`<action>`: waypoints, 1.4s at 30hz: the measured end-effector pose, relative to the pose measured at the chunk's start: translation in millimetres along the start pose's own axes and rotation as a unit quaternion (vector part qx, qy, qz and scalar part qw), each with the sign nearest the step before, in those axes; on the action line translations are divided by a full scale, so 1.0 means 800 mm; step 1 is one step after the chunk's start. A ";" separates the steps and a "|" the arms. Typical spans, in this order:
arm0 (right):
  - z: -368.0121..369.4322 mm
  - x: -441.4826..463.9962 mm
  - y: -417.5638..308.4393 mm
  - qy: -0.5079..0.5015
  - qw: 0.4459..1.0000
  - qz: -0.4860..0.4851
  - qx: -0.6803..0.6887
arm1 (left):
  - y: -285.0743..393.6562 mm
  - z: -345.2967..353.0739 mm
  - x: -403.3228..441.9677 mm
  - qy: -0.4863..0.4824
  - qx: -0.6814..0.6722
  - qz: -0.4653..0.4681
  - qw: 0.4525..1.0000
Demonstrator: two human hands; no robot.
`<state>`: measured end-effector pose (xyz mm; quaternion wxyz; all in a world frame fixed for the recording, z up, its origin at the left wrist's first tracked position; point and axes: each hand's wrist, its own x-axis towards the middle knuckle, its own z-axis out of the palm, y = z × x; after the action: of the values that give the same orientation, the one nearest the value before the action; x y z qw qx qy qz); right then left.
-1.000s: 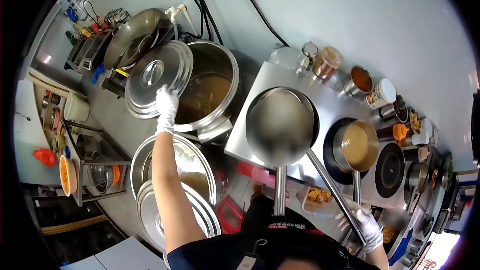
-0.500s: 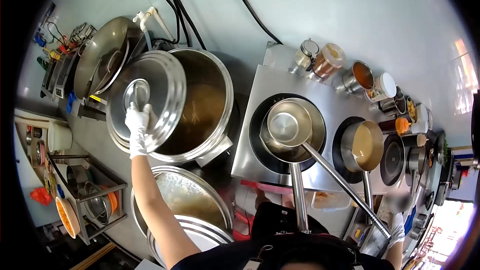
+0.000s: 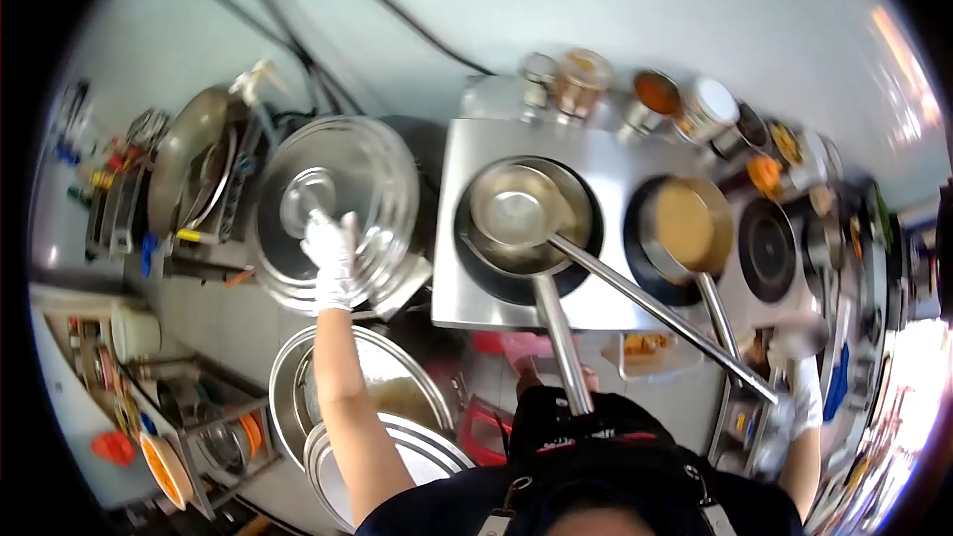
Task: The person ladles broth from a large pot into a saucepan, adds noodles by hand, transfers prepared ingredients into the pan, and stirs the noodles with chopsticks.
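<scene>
My left hand (image 3: 333, 256), in a white glove, is closed on the handle of a round steel pot lid (image 3: 382, 174). The lid lies over the mouth of the large stock pot, whose contents are hidden. My right hand (image 3: 806, 392), also gloved, is low at the right. A round grey blurred thing (image 3: 799, 335) is just above it; its kind and the fingers around it are smeared. Close to that hand ends the long handle of a steel dipper (image 3: 516, 203). The dipper rests in a saucepan (image 3: 568, 250) on the cooktop.
A saucepan of tan liquid (image 3: 685, 228) sits on the middle burner, beside a bare burner (image 3: 767, 248). Jars (image 3: 583, 84) and tins line the wall. Below the covered pot are another large pot (image 3: 288, 387) and a lid (image 3: 417, 462). A wok (image 3: 179, 169) stands far left.
The lid has gone from half off the stock pot to covering it, my left hand still on its handle. My view has shifted. The round blurred thing now shows higher beside my right hand.
</scene>
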<state>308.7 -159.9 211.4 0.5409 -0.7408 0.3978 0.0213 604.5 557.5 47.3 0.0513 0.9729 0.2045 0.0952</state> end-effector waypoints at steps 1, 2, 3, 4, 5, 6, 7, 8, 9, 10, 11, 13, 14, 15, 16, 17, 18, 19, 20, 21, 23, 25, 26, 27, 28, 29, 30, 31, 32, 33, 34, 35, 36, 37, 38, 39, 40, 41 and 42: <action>-0.009 -0.002 0.004 0.004 1.000 0.003 -0.006 | 0.024 -0.027 -0.019 0.071 0.025 0.030 0.997; -0.020 -0.003 0.009 0.005 1.000 0.009 0.004 | 0.041 -0.043 -0.032 0.073 0.010 0.035 0.997; -0.034 -0.003 0.021 0.003 1.000 0.014 0.014 | 0.050 -0.042 -0.044 0.075 -0.023 0.064 0.995; -0.051 0.002 0.040 -0.002 0.999 0.016 0.027 | 0.040 -0.004 -0.048 0.150 0.012 0.100 0.984; -0.067 0.009 0.063 -0.013 0.999 0.015 0.042 | 0.073 -0.024 -0.079 0.186 0.008 0.094 0.978; -0.083 0.015 0.088 -0.019 0.999 0.029 0.037 | 0.108 -0.061 -0.118 0.128 -0.098 0.089 0.983; -0.097 0.024 0.111 -0.031 0.998 0.041 0.032 | 0.143 -0.099 -0.159 0.070 -0.200 0.078 0.974; -0.104 0.030 0.132 -0.038 0.998 0.038 0.020 | 0.174 -0.129 -0.202 0.026 -0.250 0.085 0.964; -0.102 0.027 0.134 -0.059 0.997 0.053 0.013 | 0.201 -0.156 -0.247 -0.019 -0.297 0.089 0.950; -0.107 0.041 0.160 -0.086 0.993 0.071 0.025 | 0.225 -0.181 -0.290 -0.039 -0.323 0.137 0.936; -0.107 0.061 0.194 -0.113 0.989 0.090 0.036 | 0.248 -0.203 -0.330 -0.062 -0.348 0.184 0.917; -0.082 0.084 0.231 -0.152 0.976 0.114 0.106 | 0.295 -0.237 -0.403 -0.049 -0.330 0.339 0.879; -0.067 0.098 0.258 -0.186 0.969 0.115 0.113 | 0.329 -0.260 -0.431 -0.071 -0.345 0.389 0.851; -0.047 0.114 0.286 -0.220 0.961 0.114 0.122 | 0.364 -0.271 -0.450 -0.090 -0.358 0.437 0.820; -0.023 0.127 0.311 -0.252 0.950 0.125 0.135 | 0.386 -0.269 -0.467 -0.162 -0.385 0.414 0.809; 0.001 0.138 0.333 -0.282 0.939 0.132 0.149 | 0.409 -0.260 -0.481 -0.127 -0.362 0.457 0.802; 0.027 0.146 0.355 -0.307 0.943 0.068 0.108 | 0.435 -0.264 -0.495 -0.144 -0.317 0.514 0.784; 0.052 0.152 0.371 -0.330 0.942 0.002 0.067 | 0.454 -0.268 -0.508 -0.160 -0.271 0.567 0.761; 0.077 0.150 0.375 -0.341 0.926 0.046 0.154 | 0.462 -0.265 -0.518 -0.187 -0.246 0.574 0.759; 0.099 0.150 0.378 -0.349 0.902 0.090 0.239 | 0.466 -0.257 -0.528 -0.214 -0.221 0.579 0.756; 0.177 0.189 0.454 -0.348 0.913 -0.002 0.215 | 0.451 -0.249 -0.538 -0.181 -0.197 0.596 0.757; 0.195 0.175 0.416 -0.321 0.909 0.084 0.251 | 0.421 -0.262 -0.550 -0.136 -0.103 0.601 0.781; 0.194 0.157 0.379 -0.305 0.915 0.102 0.246 | 0.405 -0.269 -0.558 -0.117 -0.082 0.592 0.793; 0.207 0.158 0.381 -0.286 0.926 0.076 0.235 | 0.384 -0.271 -0.569 -0.075 -0.076 0.577 0.810; 0.224 0.164 0.392 -0.265 0.936 0.049 0.224 | 0.346 -0.269 -0.572 -0.088 -0.044 0.553 0.827; 0.238 0.165 0.398 -0.245 0.946 0.022 0.212 | 0.314 -0.270 -0.577 -0.102 -0.013 0.529 0.843; 0.239 0.157 0.390 -0.193 0.943 -0.009 0.273 | 0.309 -0.279 -0.586 -0.091 -0.081 0.491 0.863; 0.233 0.158 0.382 -0.238 0.937 0.013 0.253 | 0.305 -0.286 -0.594 -0.079 -0.148 0.450 0.877; 0.236 0.160 0.376 -0.218 0.950 0.036 0.219 | 0.288 -0.275 -0.605 -0.080 -0.216 0.362 0.903; 0.241 0.160 0.371 -0.198 0.961 0.059 0.182 | 0.277 -0.260 -0.617 -0.055 -0.311 0.234 0.919; 0.242 0.156 0.369 -0.163 0.964 0.011 0.208 | 0.268 -0.246 -0.626 -0.075 -0.375 0.122 0.916; 0.255 0.163 0.381 -0.124 0.965 0.028 0.230 | 0.264 -0.238 -0.633 -0.092 -0.432 0.008 0.897; 0.269 0.175 0.392 -0.127 0.960 0.042 0.247 | 0.263 -0.233 -0.639 -0.136 -0.463 -0.050 0.875; 0.282 0.187 0.401 -0.128 0.954 0.056 0.265 | 0.249 -0.214 -0.645 -0.165 -0.548 -0.079 0.816; 0.293 0.196 0.409 -0.110 0.956 0.036 0.270 | 0.254 -0.208 -0.653 -0.203 -0.587 -0.109 0.776; 0.297 0.199 0.409 -0.095 0.962 0.030 0.255 | 0.263 -0.202 -0.662 -0.240 -0.622 -0.137 0.732; 0.299 0.201 0.411 -0.080 0.967 0.026 0.240 | 0.267 -0.189 -0.667 -0.293 -0.662 -0.163 0.671; 0.298 0.194 0.405 -0.070 0.967 0.020 0.245 | 0.279 -0.180 -0.668 -0.342 -0.696 -0.187 0.603; 0.296 0.189 0.398 -0.063 0.965 0.014 0.255 | 0.290 -0.178 -0.668 -0.384 -0.722 -0.230 0.527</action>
<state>311.3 -83.1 -206.6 0.7355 -0.5696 0.3660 -0.0268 184.8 137.0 131.1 0.8300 0.4657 0.2429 -0.1877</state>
